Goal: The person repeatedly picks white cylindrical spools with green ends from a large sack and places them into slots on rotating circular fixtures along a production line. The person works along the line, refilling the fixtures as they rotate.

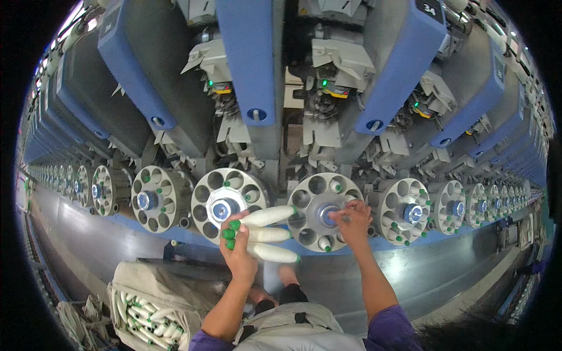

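Note:
My left hand [239, 253] grips three white yarn bobbins [269, 234] by their green-tipped ends, fanned out to the right. They hang in front of the gap between two round grey magazines. My right hand [351, 221] rests on the hub of the right magazine [310, 199], fingers curled over its blue centre. That magazine holds a few bobbins in its round pockets. The magazine to the left [208, 190] also has some filled pockets.
A long row of similar round magazines [153, 200] runs left and right along the blue and grey winding machine [252, 64]. A cloth bag [146, 281] full of white bobbins sits at my lower left. A grey ledge [445, 263] runs below the magazines.

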`<state>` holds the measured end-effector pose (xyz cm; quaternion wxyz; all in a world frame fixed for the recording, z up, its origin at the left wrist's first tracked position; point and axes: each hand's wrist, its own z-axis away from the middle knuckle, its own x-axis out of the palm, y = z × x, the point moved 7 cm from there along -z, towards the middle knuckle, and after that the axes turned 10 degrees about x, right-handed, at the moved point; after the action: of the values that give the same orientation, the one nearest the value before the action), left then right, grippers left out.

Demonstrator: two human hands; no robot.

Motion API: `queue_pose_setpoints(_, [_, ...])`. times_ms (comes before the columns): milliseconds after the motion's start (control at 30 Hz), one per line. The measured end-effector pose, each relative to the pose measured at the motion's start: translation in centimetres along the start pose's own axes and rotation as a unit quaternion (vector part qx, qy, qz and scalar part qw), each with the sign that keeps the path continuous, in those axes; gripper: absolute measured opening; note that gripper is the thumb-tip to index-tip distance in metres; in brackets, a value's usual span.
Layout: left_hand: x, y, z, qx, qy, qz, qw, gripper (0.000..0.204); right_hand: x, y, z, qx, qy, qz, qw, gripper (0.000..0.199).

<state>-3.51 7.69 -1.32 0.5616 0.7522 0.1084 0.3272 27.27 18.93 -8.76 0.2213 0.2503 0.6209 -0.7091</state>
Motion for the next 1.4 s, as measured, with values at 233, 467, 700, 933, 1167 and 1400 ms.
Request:
queue_pose_setpoints(233, [5.1, -6.6, -1.5, 0.032, -0.09, -0.148, 0.984, 0.032, -1.1, -3.7, 0.5, -0.097, 0.17, 0.038, 0.98, 0.025])
queue_pose_setpoints(467, [1.1, -4.6, -1.5, -0.113, 0.02, 0.154, 0.981, 0.019, 0.5, -9.4, 3.2, -0.184, -0.087, -0.131, 0.97, 0.037])
queue_pose_setpoints(700, [-6.2, -4.7, -0.9, -0.196, 0.136, 0.141, 0.961, 0.019, 1.4, -2.0, 1.8, 0.015, -0.266, -0.136, 0.954, 0.031])
queue_pose_setpoints(933, [7.6, -13.0, 4.4, 0.142, -0.091, -0.217, 0.962, 0.036, -0.1, -2.8, 0.4, -0.171, 0.069, 0.177, 0.967, 0.047])
queue_pose_setpoints(1167, [-7.9, -3.9, 4.7, 0.218, -0.066, -0.28, 0.932, 0.034, 8.9, -13.0, 4.0, -0.28, -0.058, 0.07, 0.956, 0.038])
queue_pose_setpoints(1400, [-55.8, 16.7, 16.4, -0.031, 0.38, -0.695, 0.609, 0.04, 29.2, -26.2, 25.0, -0.252, -0.506, -0.046, 0.823, 0.034])
